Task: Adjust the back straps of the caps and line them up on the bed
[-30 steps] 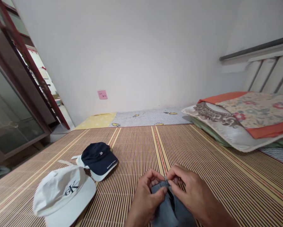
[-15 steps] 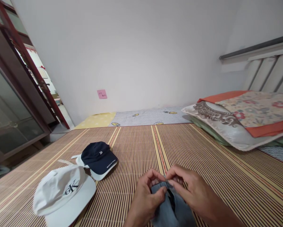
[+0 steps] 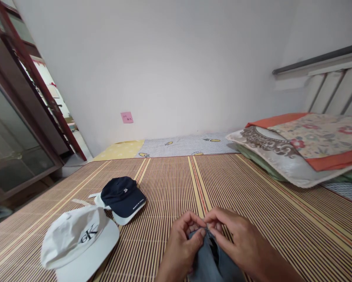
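A grey-blue cap (image 3: 205, 261) is between my hands at the bottom of the view, partly cut off by the frame and partly covered by my fingers. A dark gap shows in its cloth. My left hand (image 3: 182, 244) pinches the top edge of the cloth between thumb and fingers. From the other side, my right hand (image 3: 237, 237) grips the same edge, and its fingertips almost meet those of the left. Whatever small part lies between the fingertips is too hidden to make out. To the left rest a white cap (image 3: 73, 239) with black letters and a navy cap (image 3: 120, 196).
A striped bamboo mat (image 3: 164, 188) covers the bed. Pillows, one with an orange and floral cover (image 3: 325, 137), lie at the far right by a radiator (image 3: 331, 90). A pink note (image 3: 127, 117) sticks to the wall. On the left stands a glass-fronted cabinet (image 3: 11, 137).
Both hands still pinch the cap's edge and have shifted very slightly downward. The white and navy caps have stayed in place.
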`<state>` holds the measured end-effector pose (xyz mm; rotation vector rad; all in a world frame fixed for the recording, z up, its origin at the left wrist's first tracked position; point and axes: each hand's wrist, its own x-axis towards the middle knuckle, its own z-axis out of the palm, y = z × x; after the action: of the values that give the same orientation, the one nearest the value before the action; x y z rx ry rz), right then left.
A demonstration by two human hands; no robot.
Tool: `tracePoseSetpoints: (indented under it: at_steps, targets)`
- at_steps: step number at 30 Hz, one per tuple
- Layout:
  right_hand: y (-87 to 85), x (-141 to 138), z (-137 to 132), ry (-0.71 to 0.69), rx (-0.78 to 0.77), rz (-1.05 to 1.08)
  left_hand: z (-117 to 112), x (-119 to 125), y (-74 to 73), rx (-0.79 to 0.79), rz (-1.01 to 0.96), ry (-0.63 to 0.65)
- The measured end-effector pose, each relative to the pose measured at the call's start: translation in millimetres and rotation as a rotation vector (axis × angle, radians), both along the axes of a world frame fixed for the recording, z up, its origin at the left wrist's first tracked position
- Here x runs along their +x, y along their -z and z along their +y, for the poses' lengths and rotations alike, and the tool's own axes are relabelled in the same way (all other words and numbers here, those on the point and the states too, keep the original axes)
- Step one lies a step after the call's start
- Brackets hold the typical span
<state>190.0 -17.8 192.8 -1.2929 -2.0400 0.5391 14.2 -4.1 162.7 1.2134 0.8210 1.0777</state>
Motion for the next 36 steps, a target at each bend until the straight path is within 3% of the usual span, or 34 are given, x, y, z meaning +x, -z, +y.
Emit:
tracePoseSetpoints:
  at_steps: [9,16,22,27,36]
  targets:
    - [-4.4,6,6,0.017,0.040,0.233,2,-7,12.1,-0.018,-0.096,0.023]
    - [-8.1,10,3,-0.069,-0.216,0.285,0,-7,1.2,-0.045,-0.155,0.030]
    - [1.1,1,5,-0.042,-0.109,0.306,-1,-7,4.3,-0.031,-0.121,0.035]
    - [-3.4,-4,3,-0.039,-0.007,0.284,0,-8,6.1,-0.049,-0.132,0.047]
    - [-2.3,-9,2,-0.058,0.037,0.210,-1,-6,9.8,-0.063,-0.187,0.086]
